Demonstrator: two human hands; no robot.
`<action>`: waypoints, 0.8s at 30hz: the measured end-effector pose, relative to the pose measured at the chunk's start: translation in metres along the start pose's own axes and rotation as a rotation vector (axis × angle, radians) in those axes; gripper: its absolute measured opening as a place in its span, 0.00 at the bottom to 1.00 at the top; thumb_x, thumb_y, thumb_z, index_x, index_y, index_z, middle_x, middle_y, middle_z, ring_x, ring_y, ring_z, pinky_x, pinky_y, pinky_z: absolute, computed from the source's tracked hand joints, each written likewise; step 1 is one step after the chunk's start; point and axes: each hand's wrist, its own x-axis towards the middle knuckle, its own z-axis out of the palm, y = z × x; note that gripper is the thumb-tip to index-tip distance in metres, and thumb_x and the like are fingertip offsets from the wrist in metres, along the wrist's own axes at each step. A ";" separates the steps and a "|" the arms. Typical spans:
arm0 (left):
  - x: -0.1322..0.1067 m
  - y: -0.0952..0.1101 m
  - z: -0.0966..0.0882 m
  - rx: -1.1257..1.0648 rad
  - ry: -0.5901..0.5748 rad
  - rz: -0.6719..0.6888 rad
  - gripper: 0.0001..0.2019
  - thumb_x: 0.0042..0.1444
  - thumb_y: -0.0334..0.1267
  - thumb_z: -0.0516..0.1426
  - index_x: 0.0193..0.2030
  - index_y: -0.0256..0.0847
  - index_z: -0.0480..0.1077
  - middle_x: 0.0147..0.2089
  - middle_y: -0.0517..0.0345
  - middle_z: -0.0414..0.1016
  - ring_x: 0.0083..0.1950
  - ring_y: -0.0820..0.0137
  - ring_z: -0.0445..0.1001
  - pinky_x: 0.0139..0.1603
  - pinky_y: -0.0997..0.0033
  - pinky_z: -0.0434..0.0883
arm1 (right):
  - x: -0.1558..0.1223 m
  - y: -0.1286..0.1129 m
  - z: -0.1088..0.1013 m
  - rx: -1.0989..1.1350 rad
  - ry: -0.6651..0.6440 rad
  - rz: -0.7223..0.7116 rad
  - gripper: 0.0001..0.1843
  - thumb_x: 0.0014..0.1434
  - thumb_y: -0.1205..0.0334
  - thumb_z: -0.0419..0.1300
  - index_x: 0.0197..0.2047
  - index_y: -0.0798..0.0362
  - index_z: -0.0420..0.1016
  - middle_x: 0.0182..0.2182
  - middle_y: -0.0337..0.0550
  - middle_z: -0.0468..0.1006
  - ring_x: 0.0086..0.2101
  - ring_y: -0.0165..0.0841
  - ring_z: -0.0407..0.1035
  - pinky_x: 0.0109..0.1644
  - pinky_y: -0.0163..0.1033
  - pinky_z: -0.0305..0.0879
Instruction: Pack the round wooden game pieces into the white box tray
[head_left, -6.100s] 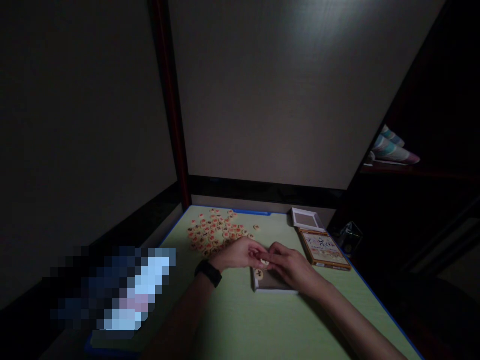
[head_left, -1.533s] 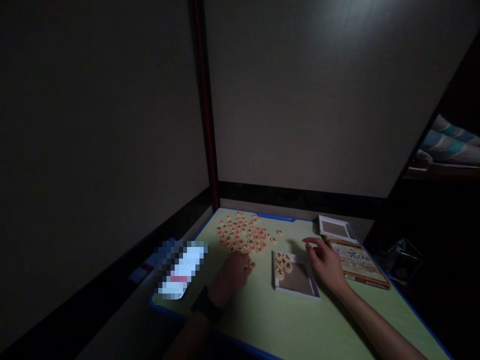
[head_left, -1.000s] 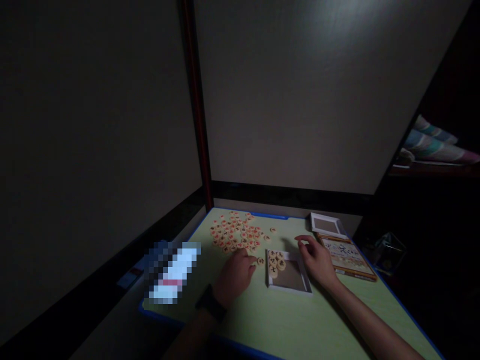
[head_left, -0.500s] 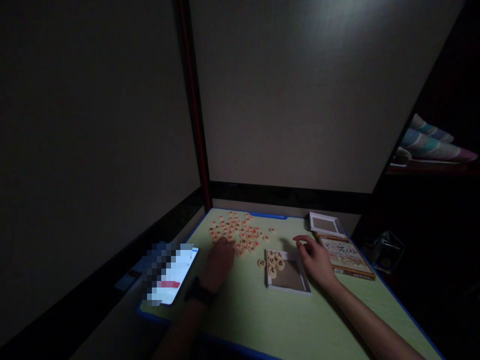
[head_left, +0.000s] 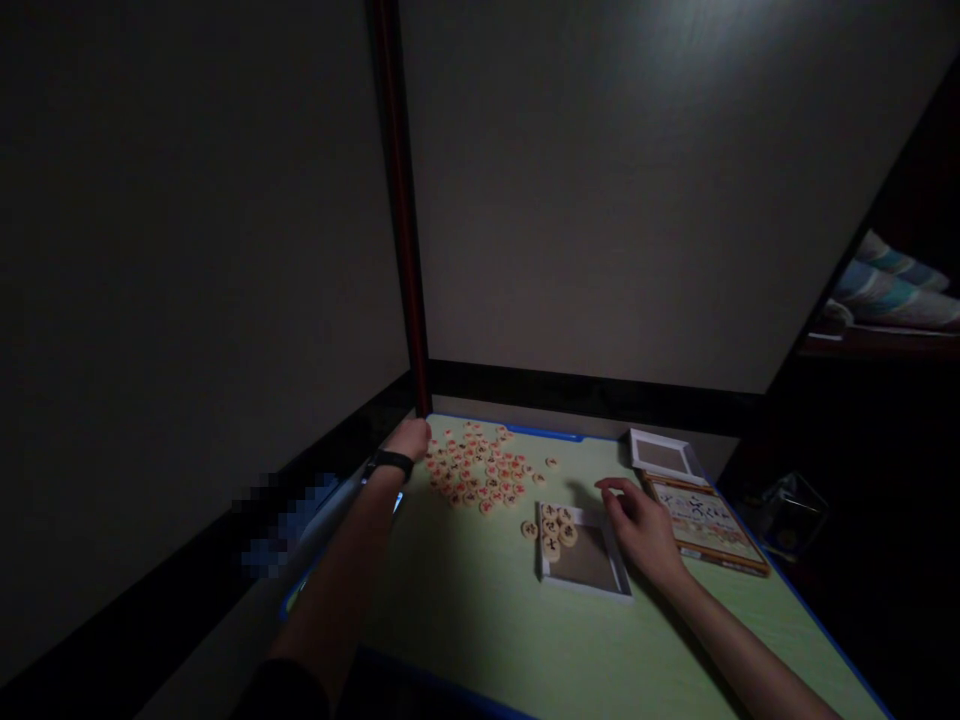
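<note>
My left hand point(head_left: 409, 438), with a dark watch band on the wrist, is at the far left edge of a spread of round xiangqi pieces point(head_left: 487, 465). Its fingers are turned away and hidden. A shallow white-rimmed box point(head_left: 585, 590) stands nearer to me, with several black-marked pieces point(head_left: 551, 532) grouped in its left part. One piece point(head_left: 529, 530) lies just outside its left wall. Beside the box's right wall rests my right hand point(head_left: 637, 525), index finger and thumb slightly apart with nothing visible between them.
A second white box part point(head_left: 664, 455) sits at the table's back right corner. In front of it lies a printed flat box point(head_left: 709, 520). A phone, mostly behind my left arm, is at the left edge of the green table point(head_left: 465, 620). Walls close off the left and back.
My left hand has moved from the near side of the pieces away to their far left edge, its arm now covering most of the phone. My right hand stays by the box. The view has shifted slightly.
</note>
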 end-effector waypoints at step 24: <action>0.002 -0.009 0.021 -0.053 -0.089 0.102 0.11 0.44 0.24 0.62 0.35 0.39 0.77 0.37 0.54 0.80 0.42 0.67 0.78 0.39 0.78 0.69 | -0.001 -0.001 0.000 -0.032 -0.025 -0.018 0.21 0.60 0.49 0.49 0.39 0.53 0.78 0.15 0.35 0.68 0.18 0.34 0.63 0.25 0.36 0.55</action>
